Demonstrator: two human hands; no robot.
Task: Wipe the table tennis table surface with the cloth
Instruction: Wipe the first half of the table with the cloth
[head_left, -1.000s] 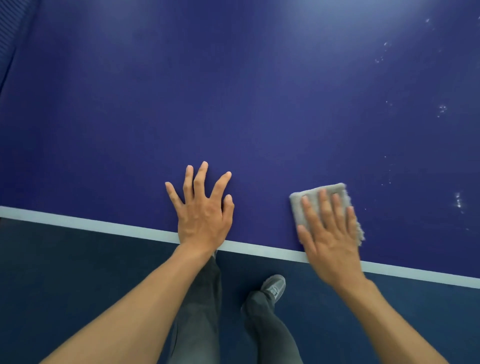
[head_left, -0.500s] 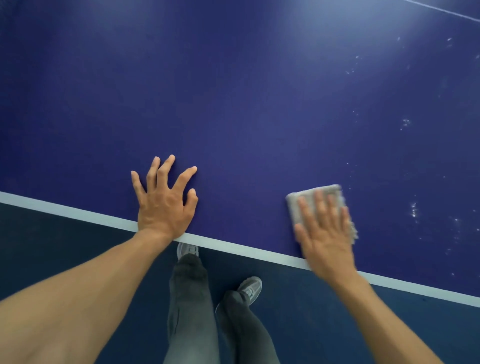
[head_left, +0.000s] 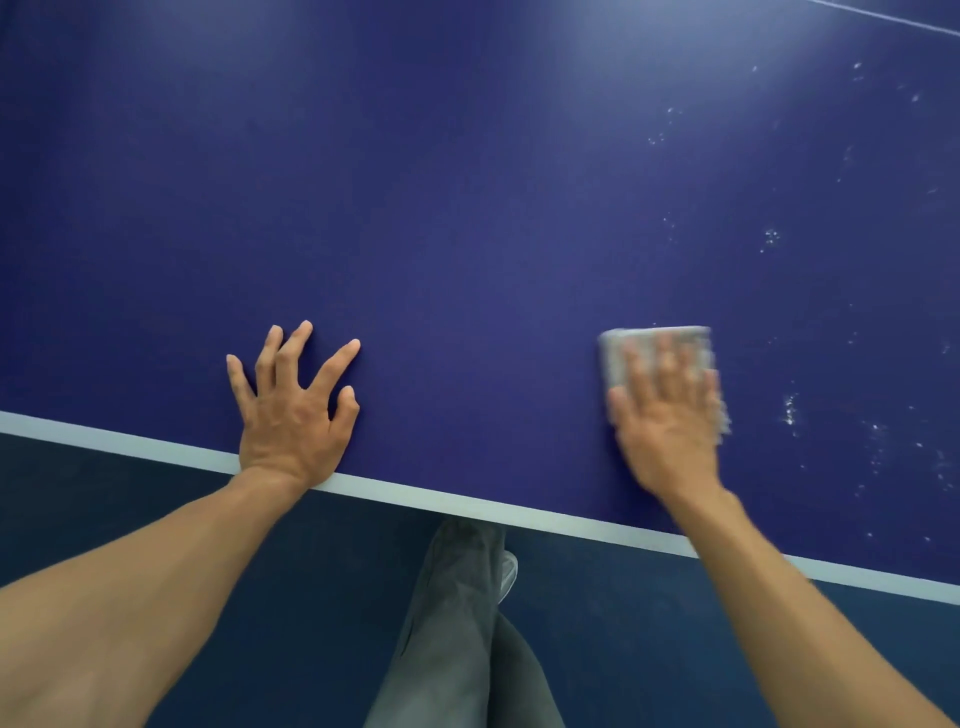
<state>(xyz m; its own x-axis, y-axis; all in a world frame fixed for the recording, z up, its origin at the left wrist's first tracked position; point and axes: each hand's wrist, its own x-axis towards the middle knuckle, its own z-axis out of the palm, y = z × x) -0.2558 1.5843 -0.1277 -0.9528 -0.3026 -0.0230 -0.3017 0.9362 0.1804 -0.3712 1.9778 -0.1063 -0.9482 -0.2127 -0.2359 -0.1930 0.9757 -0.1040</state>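
Both our hands lie flat: left hand (head_left: 293, 415) spread on the one blue table (head_left: 467, 208); right hand (head_left: 667, 426) pressing one grey cloth (head_left: 618, 353) near its white edge line (head_left: 415, 496).

head cam | steep downward look, near | table (head_left: 467, 208) edge crosses the lower view, floor (head_left: 156, 493) below

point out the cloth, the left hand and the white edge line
cloth (head_left: 615, 358): head view, bare upper left corner
left hand (head_left: 291, 421): head view, back of the hand
white edge line (head_left: 467, 505): head view, stretch between the arms
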